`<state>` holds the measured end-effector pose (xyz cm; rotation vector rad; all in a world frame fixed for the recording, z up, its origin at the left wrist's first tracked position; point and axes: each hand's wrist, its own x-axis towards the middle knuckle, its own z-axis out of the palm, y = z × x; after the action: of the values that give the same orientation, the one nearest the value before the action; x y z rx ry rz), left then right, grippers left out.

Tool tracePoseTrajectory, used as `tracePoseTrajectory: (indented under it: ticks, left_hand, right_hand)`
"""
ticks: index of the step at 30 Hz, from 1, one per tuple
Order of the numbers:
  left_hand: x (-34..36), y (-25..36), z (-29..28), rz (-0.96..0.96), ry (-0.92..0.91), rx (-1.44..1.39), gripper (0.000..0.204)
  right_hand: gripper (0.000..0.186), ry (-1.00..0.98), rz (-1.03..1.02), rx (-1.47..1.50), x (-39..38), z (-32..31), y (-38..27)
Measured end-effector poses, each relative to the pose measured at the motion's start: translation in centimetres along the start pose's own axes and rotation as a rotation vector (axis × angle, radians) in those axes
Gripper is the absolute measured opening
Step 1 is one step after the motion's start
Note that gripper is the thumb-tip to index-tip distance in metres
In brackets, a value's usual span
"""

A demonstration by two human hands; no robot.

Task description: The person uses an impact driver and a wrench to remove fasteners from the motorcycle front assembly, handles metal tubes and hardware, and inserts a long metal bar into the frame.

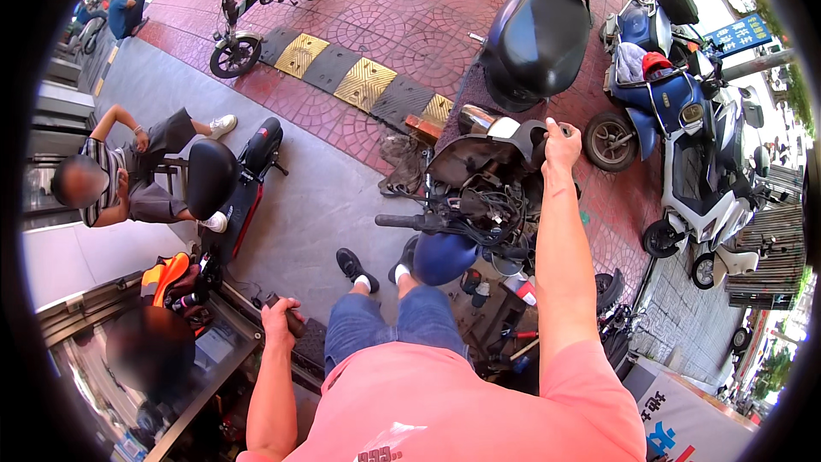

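Note:
My right hand is out at arm's length, closed at the edge of a dark plastic cover on a partly stripped scooter. A small dark end shows at the fist; I cannot tell whether it belongs to the cover. Bare cables and wiring lie exposed below, between a black handlebar grip and a blue front panel. Down at the left, my left hand is wrapped round a short dark brown cylindrical handle, apart from the scooter. What tool it belongs to does not show.
The scooter's black seat rises behind the cover. Loose parts and tools litter the ground by my legs. A person sits at the left beside a small red-black scooter. Parked scooters stand at right, a speed bump beyond.

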<state>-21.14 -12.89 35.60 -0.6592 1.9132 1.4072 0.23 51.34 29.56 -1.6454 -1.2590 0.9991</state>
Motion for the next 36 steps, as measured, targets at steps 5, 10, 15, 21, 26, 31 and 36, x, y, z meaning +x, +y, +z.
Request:
tracePoseTrajectory:
  ticks: [5, 10, 15, 21, 26, 31, 36]
  left_hand:
    - [0.0, -2.6, -3.2, -0.053, 0.086, -0.063, 0.011]
    - [0.0, -3.6, -2.6, -0.034, 0.052, -0.103, 0.010]
    - [-0.7, -0.4, -1.1, 0.012, -0.035, 0.042, 0.013]
    - [-0.3, -1.5, 0.6, 0.003, -0.086, 0.125, 0.016]
    - [-1.4, 0.0, 2.3, 0.045, -0.097, 0.161, 0.019]
    - [-2.3, 0.3, 0.7, 0.051, -0.068, 0.194, 0.020]
    - [-1.3, 3.5, 0.6, 0.086, -0.123, 0.227, 0.021]
  right_hand:
    - [0.039, 0.052, -0.011, -0.209, 0.2, 1.3, 0.7]
    - [0.049, 0.156, -0.224, -0.293, -1.6, 3.0, 1.5]
    - [0.056, 0.096, 0.044, 0.060, -1.9, 1.9, 2.6]
    - [0.070, 0.159, 0.024, 0.007, -2.1, 2.7, 3.3]
    - [0.072, 0.142, 0.037, 0.051, -0.6, 2.1, 4.7]
    - [0.068, 0.241, 0.014, -0.165, -2.4, 3.2, 4.9]
    - [0.061, 0.206, -0.126, -0.029, 0.2, 2.0, 8.3]
